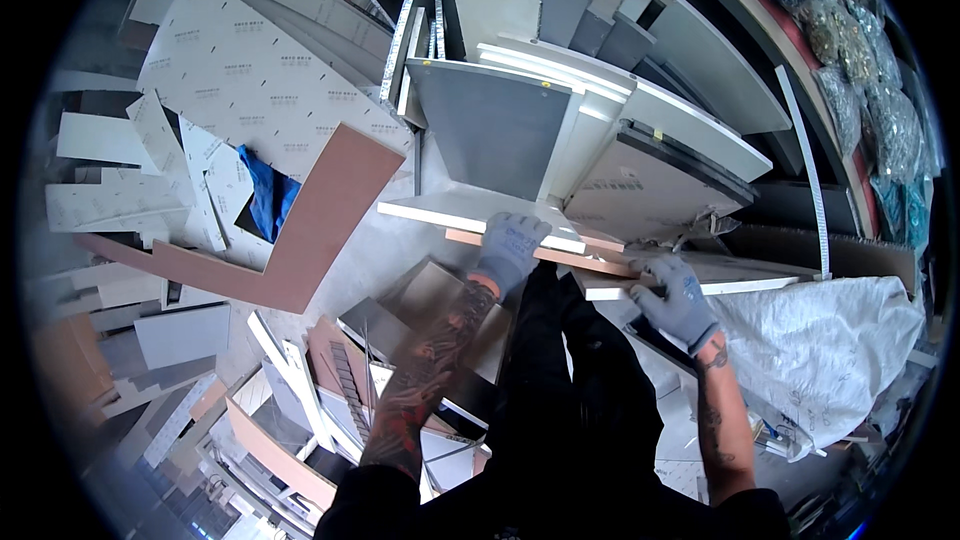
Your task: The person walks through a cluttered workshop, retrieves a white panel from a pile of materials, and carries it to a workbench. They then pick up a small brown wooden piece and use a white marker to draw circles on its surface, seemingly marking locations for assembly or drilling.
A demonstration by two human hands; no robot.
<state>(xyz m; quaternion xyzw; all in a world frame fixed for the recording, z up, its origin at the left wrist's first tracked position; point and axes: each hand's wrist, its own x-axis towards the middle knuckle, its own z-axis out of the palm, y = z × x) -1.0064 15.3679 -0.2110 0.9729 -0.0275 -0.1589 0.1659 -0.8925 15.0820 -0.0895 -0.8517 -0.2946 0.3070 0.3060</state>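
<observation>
Panels [250, 75] crowd the left; then the left hand [515, 245], gloved, clamped on a white board [430, 211]; just beside it, a brown board [592, 262], its end touched by the separate right hand [677, 302], whose grip I can't tell.

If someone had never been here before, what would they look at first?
Probably the big brown L-shaped board on the left, with a bright blue bundle beside its inner corner. Next might be the left hand and right hand in grey gloves, touching boards near the middle. The crinkly white sack on the right stands out too.
</observation>
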